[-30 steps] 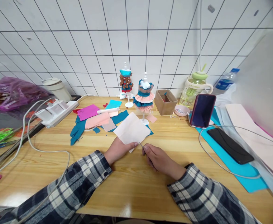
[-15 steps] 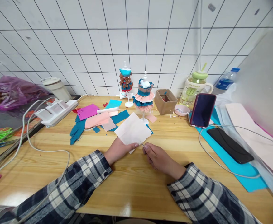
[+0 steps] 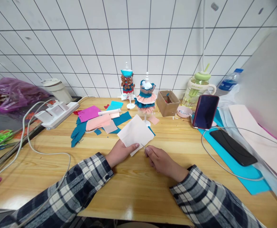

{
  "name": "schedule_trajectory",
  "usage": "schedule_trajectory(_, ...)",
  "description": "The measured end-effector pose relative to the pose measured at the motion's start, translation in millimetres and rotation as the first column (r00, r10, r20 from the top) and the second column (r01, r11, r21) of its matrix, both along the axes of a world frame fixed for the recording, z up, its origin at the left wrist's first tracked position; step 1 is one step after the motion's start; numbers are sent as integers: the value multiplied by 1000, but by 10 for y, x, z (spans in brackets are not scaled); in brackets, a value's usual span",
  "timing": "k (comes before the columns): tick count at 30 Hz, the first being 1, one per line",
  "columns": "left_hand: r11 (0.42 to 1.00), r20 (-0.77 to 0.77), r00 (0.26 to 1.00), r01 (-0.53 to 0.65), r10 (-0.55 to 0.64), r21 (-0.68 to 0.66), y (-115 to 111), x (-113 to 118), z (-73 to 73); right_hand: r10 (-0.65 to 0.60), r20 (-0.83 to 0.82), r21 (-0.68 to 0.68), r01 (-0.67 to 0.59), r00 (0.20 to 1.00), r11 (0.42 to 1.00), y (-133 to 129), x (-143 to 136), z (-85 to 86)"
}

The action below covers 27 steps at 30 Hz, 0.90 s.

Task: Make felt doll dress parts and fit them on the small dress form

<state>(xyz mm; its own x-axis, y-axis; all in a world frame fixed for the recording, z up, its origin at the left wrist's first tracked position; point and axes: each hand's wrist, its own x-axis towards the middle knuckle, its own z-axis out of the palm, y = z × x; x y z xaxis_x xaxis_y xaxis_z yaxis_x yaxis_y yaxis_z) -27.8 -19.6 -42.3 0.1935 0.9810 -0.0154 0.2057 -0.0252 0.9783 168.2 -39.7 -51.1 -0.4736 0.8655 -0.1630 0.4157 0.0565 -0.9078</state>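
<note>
My left hand (image 3: 119, 152) pinches a pale pink sheet of paper (image 3: 135, 133) at its lower left, thumb on top and fingers underneath. My right hand (image 3: 159, 161) is closed round a small metal tool (image 3: 143, 146); only its thin pointed tip shows, at the sheet's lower right edge, and the rest is hidden in the fingers. Just beyond the sheet stands a small dress form (image 3: 146, 95) in a ruffled teal and pink paper dress. Behind it is a second dress form (image 3: 127, 83) in brown, blue and red.
Coloured paper pieces (image 3: 98, 122) lie to the left, near a white power strip (image 3: 58, 114) with cables. A cardboard box (image 3: 168, 106), a pink dish (image 3: 184, 111), a drink jug (image 3: 195, 90) and a propped phone (image 3: 206, 111) stand at the back right. A black phone (image 3: 233, 148) lies on blue paper.
The sheet has shifted slightly right and its lower corner now shows more fully below my left thumb. My left thumb has moved a little up and left. My right hand is almost still.
</note>
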Motion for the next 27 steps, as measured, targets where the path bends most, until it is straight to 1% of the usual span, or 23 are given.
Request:
schedule_trajectory(6, 999, -47, 999, 16, -14, 41, 4, 9, 4, -21, -26, -2, 21, 999, 1000, -7, -4, -22)
schedule_trajectory(10, 998, -40, 999, -6, 8, 57, 10, 11, -8, -19, -22, 10, 19, 1000, 1000, -4, -8, -27)
schedule_trajectory(13, 998, -37, 999, -23, 25, 53, 8, 19, -5, -11, -15, 23, 12, 1000, 1000, -3, -11, -31)
schedule_trajectory(19, 999, -43, 999, -18, 20, 45, -3, 44, 26, -13, -14, 47, 14, 1000, 999, 6, -19, -60)
schedule_trajectory(24, 998, -33, 999, -20, 22, 53, 5, 43, 5, -34, -3, 69, 35, 999, 997, 11, -26, -52)
schedule_trajectory(27, 998, -42, 999, -23, 26, 61, 10, 41, -8, -26, 4, 79, 25, 1000, 997, 9, -26, -40)
